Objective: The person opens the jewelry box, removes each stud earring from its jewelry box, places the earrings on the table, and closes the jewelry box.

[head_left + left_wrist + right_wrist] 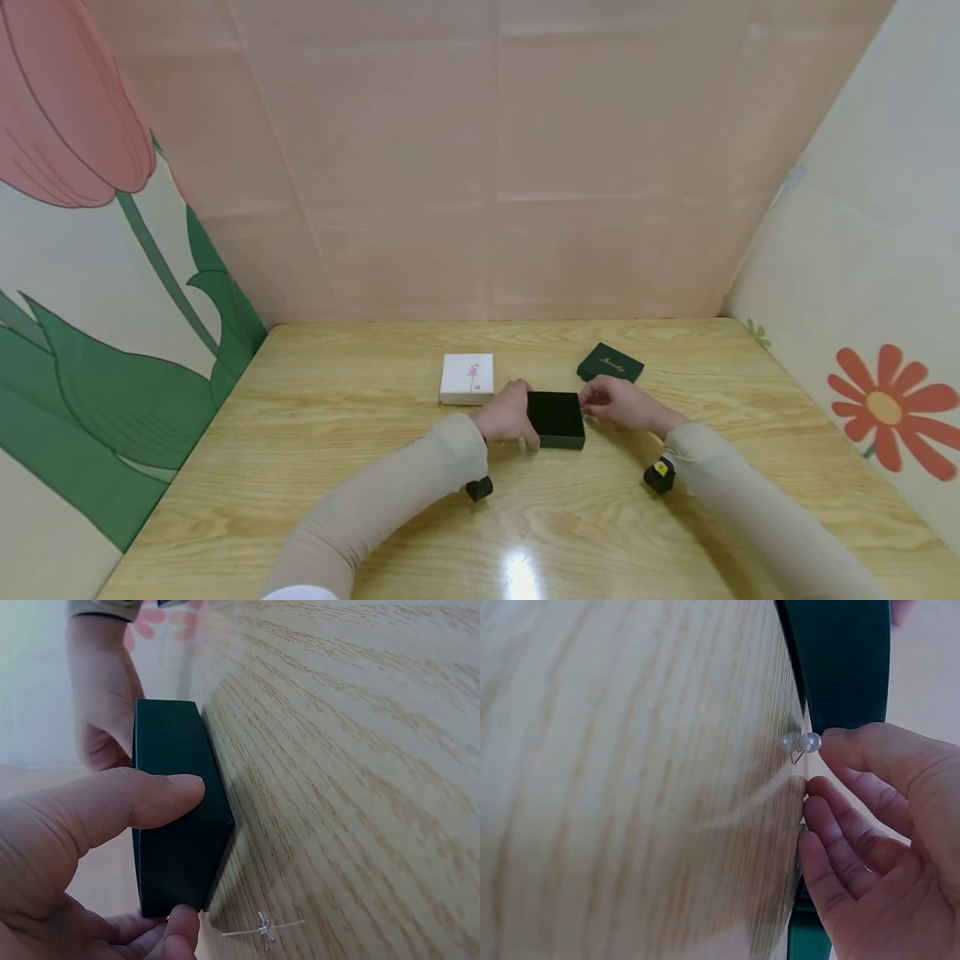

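A dark green box base [556, 419] with a black interior sits on the table. My left hand [512, 414] grips its left side, with the thumb [161, 799] along the near wall and the other fingers partly hidden. Beside the box's right wall, my right hand [615, 402] has its fingers curled. At its thumb tip it pinches a small pearl earring [810, 742] with a thin bent wire, just above the tabletop. A second pale bead next to it could be another pearl or a reflection. Below the left hand lies a tiny silver star-like piece [264, 928] on a thin strand.
A green lid [611, 362] with gold lettering lies behind the right hand. To the left of the box stands a white box [467, 378] with a pink flower print. The wooden table [337, 375] meets a pink wall at the back.
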A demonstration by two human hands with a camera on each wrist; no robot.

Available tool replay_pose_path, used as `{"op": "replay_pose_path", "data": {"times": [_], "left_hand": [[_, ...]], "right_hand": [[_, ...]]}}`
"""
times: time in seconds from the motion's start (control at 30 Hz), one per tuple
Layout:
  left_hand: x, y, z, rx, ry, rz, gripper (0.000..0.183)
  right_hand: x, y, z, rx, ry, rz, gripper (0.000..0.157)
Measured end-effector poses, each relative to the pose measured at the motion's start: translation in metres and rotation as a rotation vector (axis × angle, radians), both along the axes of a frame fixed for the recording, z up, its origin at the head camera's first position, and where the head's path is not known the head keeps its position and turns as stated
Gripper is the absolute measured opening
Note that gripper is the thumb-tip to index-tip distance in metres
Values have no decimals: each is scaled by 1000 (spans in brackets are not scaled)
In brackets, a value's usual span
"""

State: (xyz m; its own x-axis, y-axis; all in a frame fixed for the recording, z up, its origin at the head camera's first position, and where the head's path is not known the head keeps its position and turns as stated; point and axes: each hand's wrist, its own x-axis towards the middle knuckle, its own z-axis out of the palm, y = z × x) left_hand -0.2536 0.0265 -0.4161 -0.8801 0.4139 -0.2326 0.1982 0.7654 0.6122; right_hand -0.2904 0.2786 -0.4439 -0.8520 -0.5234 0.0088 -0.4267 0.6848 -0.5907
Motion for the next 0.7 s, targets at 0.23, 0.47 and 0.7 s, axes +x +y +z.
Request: {"op": "replay_pose_path", "data": {"times": [0.23,0.47,0.7], "left_hand": [[0,1,-1,1,1,7,92],[-2,1,-2,16,-3,15,92],[-1,1,-2,4,10,8,92]], "right_hand": [[1,-1,2,-9,-13,2,9],[2,-3,5,-23,13,-19,6],[3,-5,15,-53,54,-67,8]]}}
